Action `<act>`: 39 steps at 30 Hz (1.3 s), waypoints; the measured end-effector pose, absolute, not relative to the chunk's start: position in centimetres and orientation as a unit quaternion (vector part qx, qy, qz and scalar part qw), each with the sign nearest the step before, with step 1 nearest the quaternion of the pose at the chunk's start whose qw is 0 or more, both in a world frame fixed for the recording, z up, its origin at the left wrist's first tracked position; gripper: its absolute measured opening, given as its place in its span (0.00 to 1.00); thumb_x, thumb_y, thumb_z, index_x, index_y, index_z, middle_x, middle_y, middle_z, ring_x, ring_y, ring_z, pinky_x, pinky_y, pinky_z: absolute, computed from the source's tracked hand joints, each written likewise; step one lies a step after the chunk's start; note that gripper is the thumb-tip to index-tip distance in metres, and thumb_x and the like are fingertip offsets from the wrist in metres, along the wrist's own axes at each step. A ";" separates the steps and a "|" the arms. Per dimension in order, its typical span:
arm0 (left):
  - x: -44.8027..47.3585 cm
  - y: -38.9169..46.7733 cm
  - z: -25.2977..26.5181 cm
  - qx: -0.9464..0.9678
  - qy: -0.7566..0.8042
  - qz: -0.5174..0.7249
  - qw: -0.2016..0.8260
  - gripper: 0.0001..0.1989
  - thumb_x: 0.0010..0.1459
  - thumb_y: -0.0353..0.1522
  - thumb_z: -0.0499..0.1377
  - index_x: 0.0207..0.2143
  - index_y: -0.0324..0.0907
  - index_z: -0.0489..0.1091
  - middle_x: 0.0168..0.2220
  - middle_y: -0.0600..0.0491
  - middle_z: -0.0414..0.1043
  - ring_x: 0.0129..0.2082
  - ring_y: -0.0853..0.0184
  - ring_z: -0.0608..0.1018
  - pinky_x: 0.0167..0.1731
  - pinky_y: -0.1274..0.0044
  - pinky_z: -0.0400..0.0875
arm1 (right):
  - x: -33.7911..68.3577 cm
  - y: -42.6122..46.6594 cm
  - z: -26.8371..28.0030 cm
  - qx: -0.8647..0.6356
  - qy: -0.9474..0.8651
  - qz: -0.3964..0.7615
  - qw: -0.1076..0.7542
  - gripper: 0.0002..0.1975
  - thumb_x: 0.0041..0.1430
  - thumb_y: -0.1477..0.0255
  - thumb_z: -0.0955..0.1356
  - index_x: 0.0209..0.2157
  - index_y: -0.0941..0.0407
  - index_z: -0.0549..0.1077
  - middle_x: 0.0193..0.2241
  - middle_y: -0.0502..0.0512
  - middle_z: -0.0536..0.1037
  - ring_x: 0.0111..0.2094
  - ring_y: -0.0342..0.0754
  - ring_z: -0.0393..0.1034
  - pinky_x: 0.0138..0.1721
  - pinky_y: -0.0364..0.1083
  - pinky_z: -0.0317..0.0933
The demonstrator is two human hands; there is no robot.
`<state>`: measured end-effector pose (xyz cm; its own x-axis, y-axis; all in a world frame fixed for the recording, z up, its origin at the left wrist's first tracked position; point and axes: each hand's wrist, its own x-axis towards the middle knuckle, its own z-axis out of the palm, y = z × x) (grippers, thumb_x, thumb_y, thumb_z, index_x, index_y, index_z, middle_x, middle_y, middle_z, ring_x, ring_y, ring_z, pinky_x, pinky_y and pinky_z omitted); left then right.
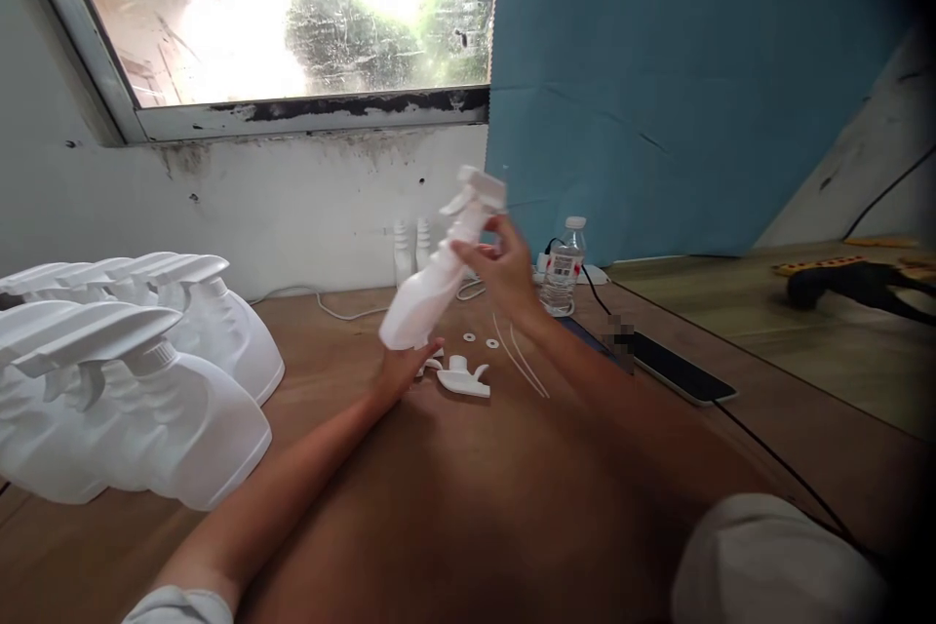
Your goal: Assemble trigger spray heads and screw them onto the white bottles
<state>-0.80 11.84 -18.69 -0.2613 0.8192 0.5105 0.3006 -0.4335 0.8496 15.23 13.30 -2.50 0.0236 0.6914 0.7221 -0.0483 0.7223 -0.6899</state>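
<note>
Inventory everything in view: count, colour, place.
Held spray bottle: 1, white, above table
Grouped spray bottles: several, white, table left
Back bottles: 2, white, by wall
Sprayer head: 1 clearly, white, table centre
Rings: 2, white, behind sprayer head
Thin tubes: 2, white, table centre
Water bottle: 1, clear, back right
Flat device: 1, black, table right
Flat object: 1, dark blue, beside that device
Power strip: 1, white, back right
Cables: several, white and black, table
Blurred items: several, black and yellow, far right
Window: 1, grey frame, upper left
Sheet: 1, blue, upper right
Wall: 1, white, behind
Table: 1, brown, foreground
Sleeves: 2, pale, bottom edge
Left hand: 1, by held bottle's base
Right hand: 1, gripping held bottle's neck
</note>
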 end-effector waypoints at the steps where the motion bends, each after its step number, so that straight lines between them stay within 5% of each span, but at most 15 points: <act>1: -0.6 11.3 -18.4 0.607 0.451 0.629 0.178 0.40 0.37 0.43 0.72 0.52 0.44 0.63 0.52 0.44 0.67 0.53 0.55 0.71 0.53 0.64 0.65 | 17.1 13.4 -2.9 -0.273 -0.609 0.260 0.698 0.18 0.44 0.63 0.75 0.35 0.55 0.68 0.35 0.49 0.70 0.29 0.40 0.66 0.26 0.41 0.66; 4: 0.4 9.3 -18.0 0.704 0.350 0.606 0.119 0.50 0.31 0.41 0.74 0.56 0.46 0.57 0.57 0.45 0.61 0.57 0.54 0.66 0.55 0.64 0.63 | 21.2 13.4 -4.9 -0.327 -0.527 0.276 0.734 0.17 0.43 0.63 0.75 0.31 0.55 0.68 0.33 0.48 0.69 0.30 0.41 0.66 0.24 0.39 0.65; 8: 1.9 7.1 -17.6 0.742 0.365 0.542 0.152 0.35 0.47 0.39 0.68 0.55 0.46 0.58 0.52 0.46 0.66 0.49 0.58 0.72 0.49 0.66 0.69 | 23.7 12.5 -7.6 -0.346 -0.502 0.372 0.700 0.18 0.41 0.62 0.76 0.29 0.55 0.68 0.33 0.48 0.69 0.32 0.42 0.69 0.27 0.41 0.69; 12: 2.3 6.5 -16.9 0.741 0.386 0.535 0.123 0.26 0.52 0.36 0.63 0.53 0.45 0.60 0.49 0.46 0.70 0.46 0.59 0.74 0.48 0.68 0.69 | 25.0 12.2 -8.7 -0.330 -0.486 0.477 0.654 0.18 0.45 0.59 0.75 0.34 0.53 0.70 0.34 0.50 0.74 0.30 0.44 0.73 0.29 0.44 0.71; 20: 2.2 7.0 -17.1 0.778 0.337 0.525 0.078 0.27 0.53 0.36 0.64 0.54 0.46 0.62 0.53 0.44 0.67 0.55 0.58 0.70 0.54 0.66 0.66 | 26.3 13.1 -8.4 -0.325 -0.461 0.512 0.648 0.19 0.43 0.57 0.75 0.33 0.51 0.70 0.35 0.53 0.77 0.36 0.53 0.76 0.30 0.50 0.73; 29: 1.8 7.4 -16.8 0.778 0.326 0.535 0.046 0.24 0.54 0.37 0.64 0.53 0.47 0.66 0.53 0.45 0.69 0.51 0.59 0.72 0.53 0.67 0.66 | 26.2 13.1 -8.4 -0.287 -0.454 0.495 0.683 0.18 0.42 0.59 0.76 0.32 0.50 0.68 0.36 0.55 0.76 0.44 0.58 0.74 0.37 0.54 0.72; 35: 1.8 7.0 -15.9 0.698 0.401 0.559 0.198 0.24 0.54 0.40 0.61 0.53 0.45 0.66 0.47 0.48 0.73 0.42 0.62 0.75 0.41 0.73 0.72 | 26.1 11.5 -7.1 -0.225 -0.505 0.497 0.669 0.18 0.44 0.57 0.75 0.33 0.51 0.72 0.37 0.55 0.75 0.48 0.57 0.72 0.46 0.56 0.69; 39: 1.8 6.9 -12.6 0.636 0.355 0.563 0.390 0.25 0.52 0.45 0.61 0.48 0.39 0.69 0.41 0.47 0.74 0.38 0.60 0.75 0.37 0.73 0.72 | 27.4 10.6 -5.7 -0.162 -0.516 0.517 0.663 0.16 0.45 0.58 0.74 0.35 0.51 0.75 0.43 0.56 0.72 0.50 0.56 0.69 0.52 0.56 0.64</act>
<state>1.79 6.95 -12.57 0.1147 0.8912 0.4389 0.0126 -0.4431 0.8964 27.39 10.63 -5.68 -0.0685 0.8533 0.5170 -0.5184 0.4123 -0.7492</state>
